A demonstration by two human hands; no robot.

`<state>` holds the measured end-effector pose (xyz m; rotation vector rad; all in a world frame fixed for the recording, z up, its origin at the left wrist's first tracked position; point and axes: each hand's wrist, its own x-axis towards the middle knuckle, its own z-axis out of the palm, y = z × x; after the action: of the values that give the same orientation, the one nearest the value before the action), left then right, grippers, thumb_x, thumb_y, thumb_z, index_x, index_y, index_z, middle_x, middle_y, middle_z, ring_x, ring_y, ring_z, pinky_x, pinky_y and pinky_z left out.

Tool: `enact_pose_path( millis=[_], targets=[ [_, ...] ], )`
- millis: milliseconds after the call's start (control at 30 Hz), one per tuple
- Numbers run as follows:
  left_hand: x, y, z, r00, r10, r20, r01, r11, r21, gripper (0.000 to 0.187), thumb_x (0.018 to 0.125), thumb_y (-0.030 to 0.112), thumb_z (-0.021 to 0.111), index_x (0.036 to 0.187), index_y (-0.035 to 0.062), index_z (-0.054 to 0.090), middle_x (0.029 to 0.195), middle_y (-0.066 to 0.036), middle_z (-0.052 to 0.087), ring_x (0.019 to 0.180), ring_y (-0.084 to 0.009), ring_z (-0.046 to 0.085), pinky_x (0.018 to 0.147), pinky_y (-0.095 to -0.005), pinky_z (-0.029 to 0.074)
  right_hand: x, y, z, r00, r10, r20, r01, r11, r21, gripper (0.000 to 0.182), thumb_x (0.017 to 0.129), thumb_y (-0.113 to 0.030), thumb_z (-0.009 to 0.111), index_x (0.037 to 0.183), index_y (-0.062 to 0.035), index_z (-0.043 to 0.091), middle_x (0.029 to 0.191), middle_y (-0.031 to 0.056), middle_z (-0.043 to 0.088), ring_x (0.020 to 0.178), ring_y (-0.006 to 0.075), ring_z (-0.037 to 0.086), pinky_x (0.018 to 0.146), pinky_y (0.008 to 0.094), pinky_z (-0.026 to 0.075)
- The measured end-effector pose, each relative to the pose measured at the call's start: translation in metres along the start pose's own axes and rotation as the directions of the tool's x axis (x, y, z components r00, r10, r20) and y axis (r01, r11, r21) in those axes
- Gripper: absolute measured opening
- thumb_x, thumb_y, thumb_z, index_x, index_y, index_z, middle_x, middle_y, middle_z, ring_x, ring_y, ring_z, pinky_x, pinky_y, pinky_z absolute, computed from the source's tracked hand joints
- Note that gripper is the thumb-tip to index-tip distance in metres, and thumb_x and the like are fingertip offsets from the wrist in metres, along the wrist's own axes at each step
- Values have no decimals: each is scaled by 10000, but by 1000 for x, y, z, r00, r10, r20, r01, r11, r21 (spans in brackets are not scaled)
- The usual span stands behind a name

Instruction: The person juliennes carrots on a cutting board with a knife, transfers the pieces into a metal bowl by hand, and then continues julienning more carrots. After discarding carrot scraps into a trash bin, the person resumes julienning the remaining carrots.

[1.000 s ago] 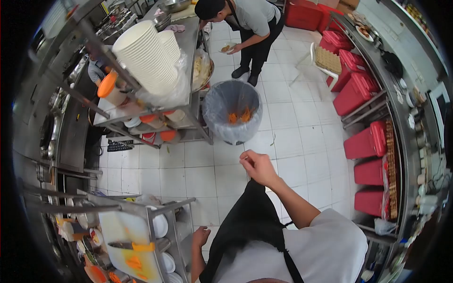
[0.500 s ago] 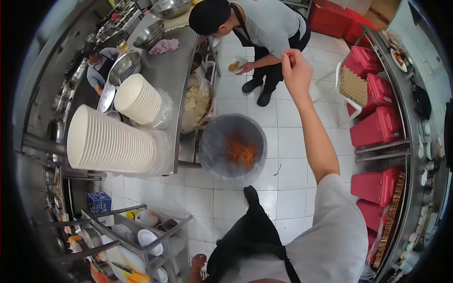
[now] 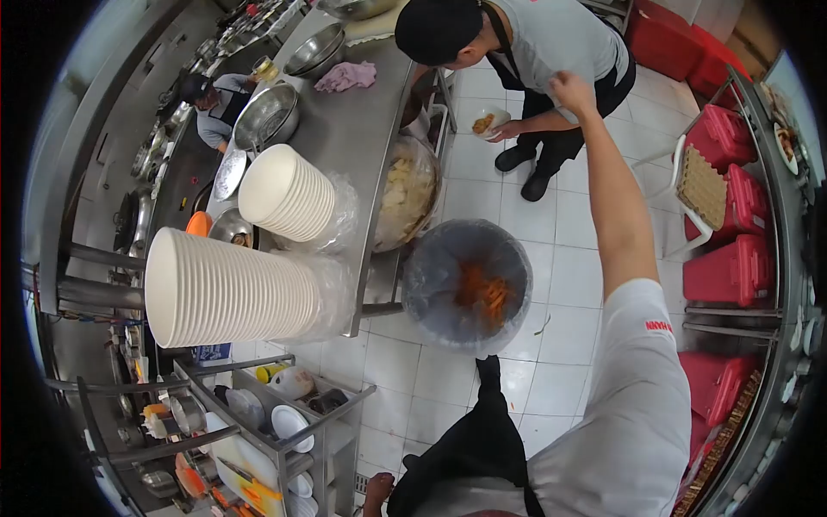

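Observation:
My right arm reaches far forward, and my right hand (image 3: 573, 93), its fingers curled in with nothing seen in them, overlaps the grey shirt of a co-worker (image 3: 551, 43). That person bends over and holds a small bowl (image 3: 491, 123) with brownish food in one hand (image 3: 505, 131). Low beside my dark apron (image 3: 469, 444) hangs my left hand (image 3: 379, 488), loosely closed, nearest the steel cart (image 3: 332, 414). In front of my foot stands a large bin (image 3: 431, 302) lined with clear plastic, with orange shreds (image 3: 484, 295) at the bottom.
On the left, a steel table (image 3: 366, 112) bears stacked white tubs (image 3: 233, 289), metal bowls (image 3: 267, 116) and a pink cloth (image 3: 346, 77). Red lidded containers (image 3: 728, 271) fill the right-hand shelves. An egg tray (image 3: 708, 185) lies on a white chair (image 3: 676, 202). Another person (image 3: 220, 108) works behind the table.
My right hand has moved forward to overlap the co-worker's shirt. The view has shifted, so the bin, table and co-worker appear further right. The left hand still hangs low.

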<state>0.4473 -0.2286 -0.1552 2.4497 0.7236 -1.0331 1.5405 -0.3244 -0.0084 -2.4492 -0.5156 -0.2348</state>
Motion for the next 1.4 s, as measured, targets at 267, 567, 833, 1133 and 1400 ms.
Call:
enact_pose_path(
  millis=[267, 567, 833, 1133, 1400],
  targets=[
    [5, -16, 16, 939, -337, 76, 252, 519, -817, 405, 978, 385, 581, 1094, 20, 713, 840, -121, 743, 730, -245, 707, 710, -389, 564, -422, 22, 90, 886, 217, 409, -390, 826, 407, 200, 977, -195, 597, 1048, -42, 705, 764, 19, 672, 675, 104, 627, 593, 283, 510],
    [-26, -58, 16, 947, -218, -236, -13, 707, -707, 351, 948, 363, 557, 967, 36, 682, 967, -208, 710, 911, -419, 673, 827, -497, 533, -774, -274, 68, 138, -434, 890, -77, 891, 447, 262, 974, -171, 620, 1173, -7, 661, 874, 79, 742, 733, 157, 707, 665, 299, 554],
    [-286, -198, 22, 866, -423, -268, -161, 271, -949, 216, 963, 242, 672, 1017, 34, 694, 900, -37, 718, 803, -130, 645, 746, -298, 536, -859, -498, 46, 226, -652, 724, 30, 747, 664, 232, 986, -102, 538, 1143, 22, 657, 820, 75, 696, 690, 131, 651, 669, 280, 530],
    [-316, -369, -8, 180, -906, -382, 291, 420, -860, 284, 910, 280, 659, 954, 3, 700, 956, -202, 732, 909, -386, 707, 791, -481, 559, -956, -673, 30, 211, -800, 562, 102, 590, 801, 190, 985, -94, 598, 1127, 17, 657, 767, 72, 673, 646, 115, 623, 621, 272, 513],
    [-298, -391, -11, 308, -864, -397, 461, 501, -733, 349, 847, 261, 682, 1080, 7, 627, 1103, -227, 681, 1035, -396, 674, 868, -491, 544, -971, -705, 57, 190, -843, 503, 168, 533, 829, 167, 960, -81, 625, 1089, 20, 659, 726, 112, 657, 607, 163, 608, 602, 304, 498]
  ],
)
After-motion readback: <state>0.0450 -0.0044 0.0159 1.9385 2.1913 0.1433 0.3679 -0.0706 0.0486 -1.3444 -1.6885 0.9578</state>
